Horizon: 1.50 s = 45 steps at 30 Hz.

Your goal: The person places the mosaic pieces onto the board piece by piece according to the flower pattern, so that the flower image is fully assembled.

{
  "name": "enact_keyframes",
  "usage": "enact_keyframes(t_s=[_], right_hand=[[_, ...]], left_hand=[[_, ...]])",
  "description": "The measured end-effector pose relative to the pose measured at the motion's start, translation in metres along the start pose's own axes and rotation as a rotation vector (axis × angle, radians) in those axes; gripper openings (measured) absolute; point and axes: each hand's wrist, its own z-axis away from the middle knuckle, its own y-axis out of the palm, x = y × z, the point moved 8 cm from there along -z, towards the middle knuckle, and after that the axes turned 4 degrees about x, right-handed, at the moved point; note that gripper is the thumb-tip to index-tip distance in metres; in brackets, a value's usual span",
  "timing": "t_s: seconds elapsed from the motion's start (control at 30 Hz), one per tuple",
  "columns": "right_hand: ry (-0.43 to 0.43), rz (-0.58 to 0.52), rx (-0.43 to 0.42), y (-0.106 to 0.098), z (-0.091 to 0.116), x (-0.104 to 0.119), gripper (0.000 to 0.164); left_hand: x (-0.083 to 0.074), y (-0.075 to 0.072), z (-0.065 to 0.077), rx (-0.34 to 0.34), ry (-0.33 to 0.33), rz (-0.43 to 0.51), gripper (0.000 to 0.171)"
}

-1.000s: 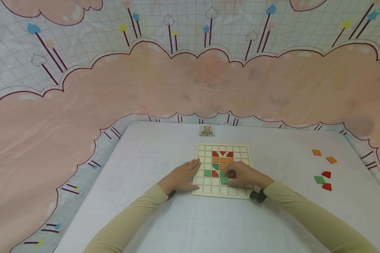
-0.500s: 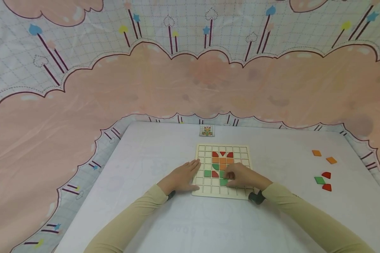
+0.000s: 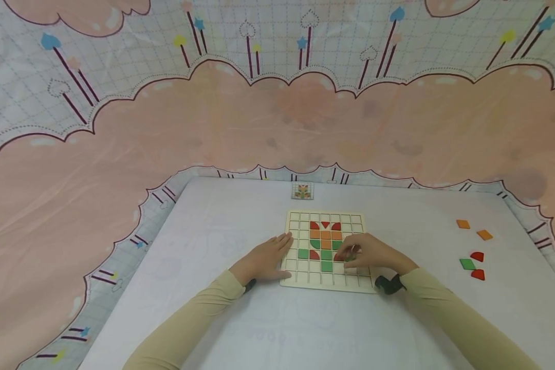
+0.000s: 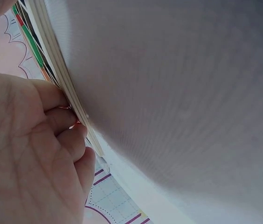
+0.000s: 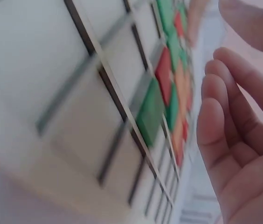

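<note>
A cream grid board (image 3: pixel 300 278) lies on the white table with a pattern of red, orange and green tiles in its cells. My left hand (image 3: pixel 261 259) rests at the board's left side, fingers and thumb spread along the edge; the left wrist view shows its fingertips touching that edge. Over the right half of the board is my right hand (image 3: pixel 370 252), fingers loosely bent and nothing held. Its thumb and fingers are apart in the right wrist view, beside a green tile (image 5: pixel 150 114) and a red tile (image 5: pixel 164 74). A green square (image 3: pixel 326 266) sits low in the middle column.
Loose pieces lie to the right: two orange diamonds (image 3: pixel 463 224), a green diamond (image 3: pixel 467 264) and two red pieces (image 3: pixel 477 256). Behind the board is a small pattern card (image 3: pixel 302 190). A patterned cloth (image 3: pixel 277 123) rises behind the table.
The green square, at my right fingers a second ago, now lies in the cell below another green square. My right hand has let go and moved right. The left hand has stayed put.
</note>
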Motion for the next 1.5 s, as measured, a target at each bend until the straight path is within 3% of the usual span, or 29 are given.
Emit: enact_keyframes(t_s=[0.3,0.63,0.9,1.1,1.27,1.5], right_hand=[[0.035,-0.004,-0.086,-0.040,0.031,-0.022,0.027],[0.093,0.050,-0.242,-0.097,0.093,-0.057,0.031],[0.279,0.002,-0.351,-0.138,0.150,-0.097,0.035],[0.432,-0.030,-0.361,-0.161,0.183,-0.137,0.041],[0.575,-0.038,-0.377,-0.169,0.201,-0.170,0.055],[0.647,-0.130,-0.456,-0.167,0.217,-0.196,0.070]], left_hand=[[0.002,0.003,-0.001,0.004,-0.004,-0.006,0.090],[0.000,0.001,0.000,0.006,-0.009,0.009,0.090],[0.000,0.000,0.000,0.003,-0.016,0.004,0.090],[-0.001,-0.001,0.000,0.005,-0.014,0.006,0.090],[-0.001,-0.002,0.000,0.004,-0.013,0.002,0.090],[-0.001,-0.002,0.002,0.002,-0.009,0.000,0.089]])
